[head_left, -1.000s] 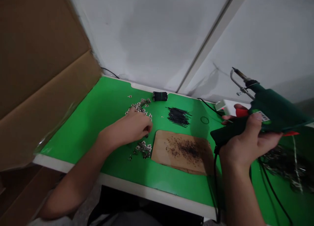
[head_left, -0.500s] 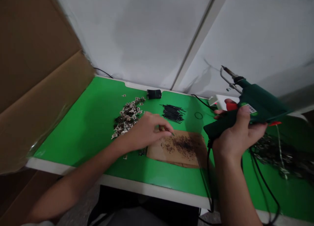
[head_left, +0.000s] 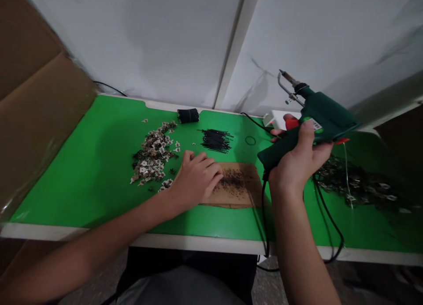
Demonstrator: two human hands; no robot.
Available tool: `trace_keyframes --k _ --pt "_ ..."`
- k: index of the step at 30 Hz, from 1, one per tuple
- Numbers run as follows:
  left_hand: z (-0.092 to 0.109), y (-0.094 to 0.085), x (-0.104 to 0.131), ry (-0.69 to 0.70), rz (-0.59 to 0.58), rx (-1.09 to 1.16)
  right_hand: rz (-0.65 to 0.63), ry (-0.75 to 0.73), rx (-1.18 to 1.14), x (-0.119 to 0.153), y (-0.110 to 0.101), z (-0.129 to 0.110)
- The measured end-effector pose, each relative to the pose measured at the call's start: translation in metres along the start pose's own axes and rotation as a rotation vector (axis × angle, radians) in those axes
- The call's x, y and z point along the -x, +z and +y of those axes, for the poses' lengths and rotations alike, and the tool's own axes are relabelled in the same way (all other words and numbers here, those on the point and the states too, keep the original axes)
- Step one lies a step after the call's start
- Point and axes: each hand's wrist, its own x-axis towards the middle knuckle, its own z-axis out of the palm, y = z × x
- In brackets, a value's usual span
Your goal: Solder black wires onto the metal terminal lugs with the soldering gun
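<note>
My right hand (head_left: 299, 153) is wrapped round the grip of a dark green soldering gun (head_left: 330, 115), held above the table with its metal tip and bent feed tube pointing up and left. My left hand (head_left: 198, 177) is at the left edge of a brown board (head_left: 244, 199) scattered with dark specks. Its fingers are curled down and together, and whatever they may hold is hidden beneath them. Left of that hand lies a heap of small metal parts (head_left: 153, 153). Just behind the board is a loose pile of short black wires (head_left: 216, 140).
A tied bundle of black wires (head_left: 188, 116) lies at the back edge. A thin dark ring (head_left: 250, 140) and a white box (head_left: 277, 118) are farther right. Dark metal pieces (head_left: 360, 181) cover the right side. A black cord (head_left: 263, 217) hangs from the gun. Cardboard (head_left: 42, 93) stands left.
My left hand has turned over from a fingertip pinch above the board to a curled, knuckles-up pose at its left edge. The right hand still holds the soldering gun. The view has shifted right.
</note>
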Motion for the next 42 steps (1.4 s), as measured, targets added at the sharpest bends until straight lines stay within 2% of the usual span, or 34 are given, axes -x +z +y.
trace_keyframes --k 7,13,18,37,39,42 --pt "0.008 -0.002 0.002 0.088 -0.026 -0.033 0.003 0.018 -0.031 0.001 0.002 -0.001" --pt "0.009 0.007 -0.003 0.047 0.001 -0.070 -0.015 0.033 -0.017 0.001 0.002 -0.001" --pt "0.009 0.004 -0.004 -0.005 0.019 -0.073 -0.009 0.034 -0.059 0.001 0.002 -0.001" --pt "0.017 0.010 -0.009 0.114 -0.066 -0.067 0.021 0.073 -0.024 -0.001 0.000 -0.003" --pt "0.013 0.006 -0.011 0.092 -0.061 -0.081 0.030 0.078 -0.010 -0.002 0.000 -0.003" --pt "0.000 -0.004 -0.015 -0.017 0.014 -0.136 0.038 0.079 0.002 -0.002 0.000 -0.003"
